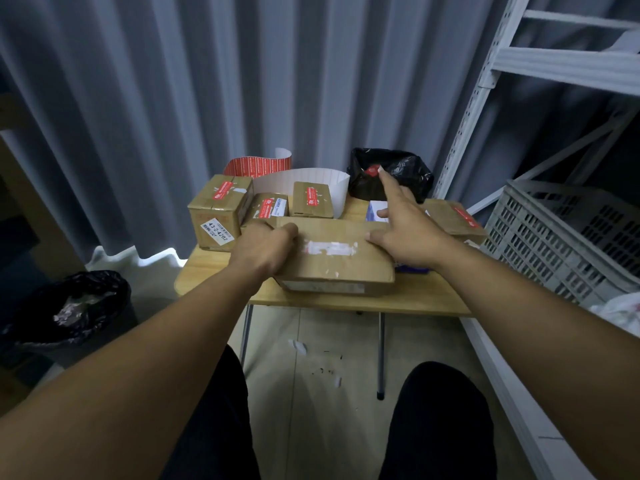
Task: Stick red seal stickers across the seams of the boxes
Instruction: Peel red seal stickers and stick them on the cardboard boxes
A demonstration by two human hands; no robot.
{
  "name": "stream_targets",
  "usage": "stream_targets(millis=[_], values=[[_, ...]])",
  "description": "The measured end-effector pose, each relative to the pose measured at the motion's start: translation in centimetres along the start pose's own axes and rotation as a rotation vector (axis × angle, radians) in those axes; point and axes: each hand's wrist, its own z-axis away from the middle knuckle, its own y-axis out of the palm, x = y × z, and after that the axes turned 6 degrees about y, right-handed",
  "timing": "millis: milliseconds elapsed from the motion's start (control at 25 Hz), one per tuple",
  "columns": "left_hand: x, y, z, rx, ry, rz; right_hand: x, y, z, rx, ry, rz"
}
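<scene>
The flat cardboard box (341, 268) lies at the centre of the wooden table (207, 285), on the side nearest you. Its top face carries a torn white label remnant (329, 247).

Your left hand (266, 247) grasps the left end of this box, with the fingers curled over its far-left edge. Your right hand (405, 233) is released and holds nothing. Its fingers are straight and spread, the lowest digit rests on the box's right top edge, and one finger extends toward the black bag (408, 174) at the rear right of the table.

Behind the flat cardboard box stand three smaller boxes in a row: the tall left box (214, 220), the small middle box (258, 211) and the rear box (320, 202). Each bears a red seal sticker (223, 190) on its top. The right box (446, 216) sits beyond your right hand and also bears a red seal.

The sticker sheet (258, 166) stands curled at the rear edge of the table. A white backing strip (311, 176) curves round behind the rear box. A small blue and white carton (375, 206) sits just beside your right hand's fingers.

To the right of the table are a grey plastic crate (561, 237) and a white metal rack (485, 81). A black-lined bin (69, 306) stands on the floor to the left. A grey curtain (173, 98) hangs behind.
</scene>
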Motion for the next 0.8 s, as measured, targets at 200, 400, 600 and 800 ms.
stream_targets(millis=[200, 400, 600, 800], values=[[0.8, 1.1, -1.0, 0.004, -0.020, -0.031, -0.9, 1.2, -0.8, -0.010, 0.063, 0.002], [0.9, 1.5, -2.3, 0.000, -0.024, -0.048, -1.7, 1.7, -1.7, -0.012, 0.106, -0.035], [0.9, 1.7, -3.0, -0.016, 0.007, -0.070, -1.0, 0.7, -2.2, -0.107, 0.042, -0.061], [-1.4, 1.4, -2.8, -0.157, 0.270, 0.062, 1.0, 0.3, -3.3, -0.257, -0.079, -0.328]])
